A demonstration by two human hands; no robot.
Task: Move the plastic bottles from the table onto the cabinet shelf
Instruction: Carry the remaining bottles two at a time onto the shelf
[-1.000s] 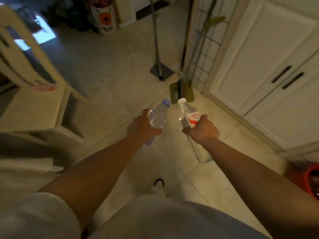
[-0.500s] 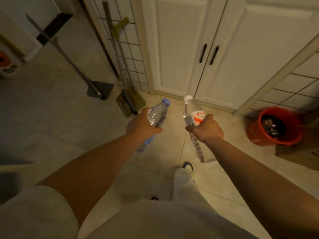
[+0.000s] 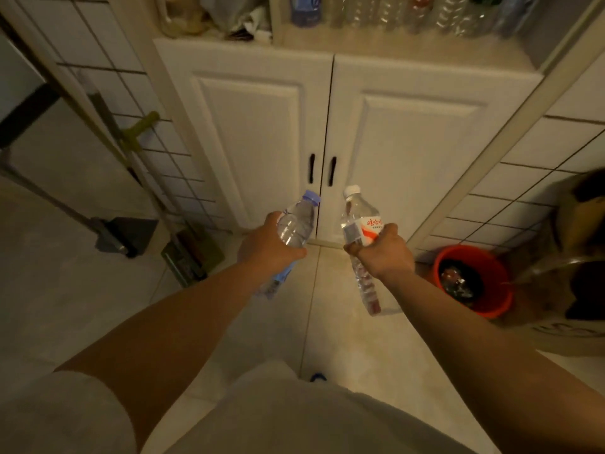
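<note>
Presently, a blue-capped bottle (image 3: 296,224) is gripped by the left hand (image 3: 266,247). A red-labelled bottle (image 3: 360,224) is clasped by the right hand (image 3: 383,253); its writing cannot be read. Right of that hand, an orange bucket (image 3: 491,309) is seen with dark contents.

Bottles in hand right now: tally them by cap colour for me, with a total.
Blue-capped bottle, in the left hand: 1
White-capped bottle, in the right hand: 1
Total held: 2
More bottles stand on the cabinet shelf, too blurred to count.
</note>
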